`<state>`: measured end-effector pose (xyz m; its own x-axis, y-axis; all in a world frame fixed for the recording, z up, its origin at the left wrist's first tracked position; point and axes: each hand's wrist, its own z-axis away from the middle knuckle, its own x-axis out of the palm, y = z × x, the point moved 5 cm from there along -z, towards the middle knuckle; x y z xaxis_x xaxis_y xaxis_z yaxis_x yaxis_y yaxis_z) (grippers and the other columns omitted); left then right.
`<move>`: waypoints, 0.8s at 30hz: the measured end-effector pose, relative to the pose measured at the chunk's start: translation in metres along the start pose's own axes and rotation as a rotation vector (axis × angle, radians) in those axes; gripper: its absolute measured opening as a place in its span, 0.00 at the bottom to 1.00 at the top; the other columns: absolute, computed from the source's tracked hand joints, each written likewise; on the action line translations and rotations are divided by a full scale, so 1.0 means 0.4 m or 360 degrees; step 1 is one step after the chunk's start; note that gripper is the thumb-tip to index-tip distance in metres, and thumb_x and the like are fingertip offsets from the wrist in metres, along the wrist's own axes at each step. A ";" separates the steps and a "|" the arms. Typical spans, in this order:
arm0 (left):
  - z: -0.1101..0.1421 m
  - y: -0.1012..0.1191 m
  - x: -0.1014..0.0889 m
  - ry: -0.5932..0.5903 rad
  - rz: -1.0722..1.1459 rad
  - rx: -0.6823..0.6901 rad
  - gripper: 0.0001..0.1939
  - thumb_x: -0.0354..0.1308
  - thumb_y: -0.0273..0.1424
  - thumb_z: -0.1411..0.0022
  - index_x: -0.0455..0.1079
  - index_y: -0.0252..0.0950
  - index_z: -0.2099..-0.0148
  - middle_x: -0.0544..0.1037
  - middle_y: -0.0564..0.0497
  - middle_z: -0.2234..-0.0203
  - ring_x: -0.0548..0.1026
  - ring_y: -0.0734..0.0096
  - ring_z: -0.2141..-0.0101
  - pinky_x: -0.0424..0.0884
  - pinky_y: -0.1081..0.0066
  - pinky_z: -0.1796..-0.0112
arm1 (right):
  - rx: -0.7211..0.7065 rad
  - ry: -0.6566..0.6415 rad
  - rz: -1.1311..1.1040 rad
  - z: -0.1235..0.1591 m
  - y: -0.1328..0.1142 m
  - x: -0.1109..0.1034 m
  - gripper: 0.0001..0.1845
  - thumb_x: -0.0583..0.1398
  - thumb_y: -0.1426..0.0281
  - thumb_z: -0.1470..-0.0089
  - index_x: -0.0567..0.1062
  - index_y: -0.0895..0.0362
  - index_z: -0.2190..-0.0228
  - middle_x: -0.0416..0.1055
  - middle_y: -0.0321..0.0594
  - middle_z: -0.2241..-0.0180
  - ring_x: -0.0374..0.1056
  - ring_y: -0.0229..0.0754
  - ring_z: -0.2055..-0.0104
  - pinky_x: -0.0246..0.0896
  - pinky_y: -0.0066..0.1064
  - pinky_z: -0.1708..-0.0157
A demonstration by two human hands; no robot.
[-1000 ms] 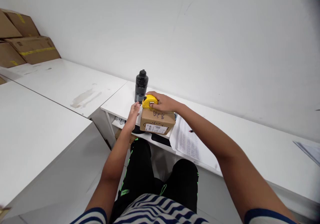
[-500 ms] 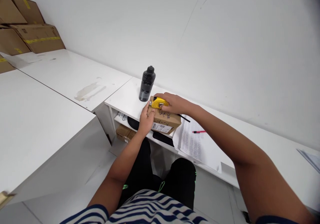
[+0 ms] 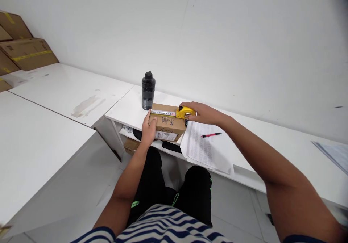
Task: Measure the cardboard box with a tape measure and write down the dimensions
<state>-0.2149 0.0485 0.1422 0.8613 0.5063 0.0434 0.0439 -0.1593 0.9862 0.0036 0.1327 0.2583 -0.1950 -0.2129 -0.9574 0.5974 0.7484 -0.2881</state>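
Note:
A small brown cardboard box with black handwriting and a white label rests on the narrow white desk, near its front edge. My right hand is closed around a yellow tape measure at the box's right end. Its blade is drawn out across the top of the box, with numbers facing up. At the left end, my left hand grips the box, thumb on top, and touches the blade's end; the hook itself is hidden by the fingers.
A dark water bottle stands behind the box, near the wall. Printed sheets with a red pen on them lie to the right. Large cartons are stacked on the far left table. An open shelf runs beneath the desk.
My right hand has moved right with the tape measure, drawing the blade out along the box top. My left hand stays at the box's left end. The whole view has shifted slightly.

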 end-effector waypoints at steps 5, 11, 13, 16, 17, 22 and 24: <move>-0.002 0.006 -0.002 0.0011 -0.0024 0.0029 0.29 0.54 0.36 0.35 0.63 0.39 0.33 0.69 0.48 0.37 0.68 0.58 0.38 0.63 0.62 0.38 | 0.0026 0.0062 -0.0025 0.045 0.044 -0.006 0.30 0.56 0.67 0.46 0.65 0.46 0.40 0.72 0.45 0.47 0.70 0.52 0.51 0.65 0.43 0.55; -0.009 0.004 -0.007 0.0031 -0.0145 0.0079 0.28 0.54 0.37 0.34 0.64 0.40 0.33 0.69 0.48 0.37 0.66 0.57 0.37 0.63 0.64 0.38 | 0.0097 0.0083 -0.0094 0.087 0.077 -0.003 0.29 0.56 0.67 0.47 0.67 0.46 0.42 0.74 0.43 0.49 0.70 0.51 0.54 0.65 0.41 0.58; -0.015 -0.003 -0.010 0.0037 -0.0136 0.0095 0.28 0.54 0.38 0.34 0.64 0.40 0.34 0.69 0.47 0.37 0.67 0.57 0.38 0.63 0.63 0.38 | 0.0114 0.0096 -0.0108 0.095 0.082 -0.002 0.30 0.56 0.68 0.47 0.67 0.46 0.42 0.74 0.43 0.50 0.70 0.50 0.55 0.64 0.40 0.58; -0.024 -0.017 -0.014 0.0043 -0.0111 0.0108 0.28 0.55 0.38 0.34 0.64 0.39 0.34 0.69 0.46 0.37 0.67 0.57 0.38 0.62 0.62 0.38 | 0.0139 0.0098 -0.0113 0.099 0.085 0.001 0.30 0.56 0.66 0.46 0.66 0.45 0.41 0.73 0.43 0.50 0.70 0.50 0.55 0.63 0.40 0.59; -0.027 -0.021 -0.015 0.0046 -0.0100 0.0108 0.29 0.55 0.38 0.34 0.64 0.39 0.33 0.69 0.46 0.37 0.68 0.57 0.38 0.63 0.62 0.38 | 0.0141 0.0097 -0.0119 0.100 0.085 0.002 0.30 0.56 0.65 0.45 0.65 0.45 0.41 0.73 0.43 0.49 0.70 0.51 0.55 0.63 0.40 0.59; -0.031 -0.021 -0.017 0.0072 -0.0056 0.0127 0.29 0.57 0.39 0.36 0.65 0.37 0.34 0.70 0.45 0.38 0.68 0.58 0.39 0.61 0.63 0.38 | 0.0151 0.0099 -0.0152 0.102 0.091 0.005 0.30 0.56 0.64 0.46 0.65 0.45 0.41 0.72 0.44 0.47 0.69 0.52 0.53 0.62 0.40 0.58; -0.029 -0.015 -0.015 0.0075 -0.0053 0.0140 0.29 0.58 0.39 0.36 0.65 0.37 0.34 0.70 0.45 0.37 0.68 0.58 0.39 0.61 0.63 0.37 | 0.0162 0.0104 -0.0155 0.102 0.091 0.005 0.30 0.57 0.64 0.46 0.65 0.45 0.41 0.71 0.44 0.47 0.69 0.52 0.53 0.62 0.40 0.58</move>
<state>-0.2263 0.0562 0.1379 0.8339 0.5515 0.0205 0.1181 -0.2147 0.9695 0.0568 0.1338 0.2452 -0.3040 -0.2376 -0.9226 0.6483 0.6580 -0.3831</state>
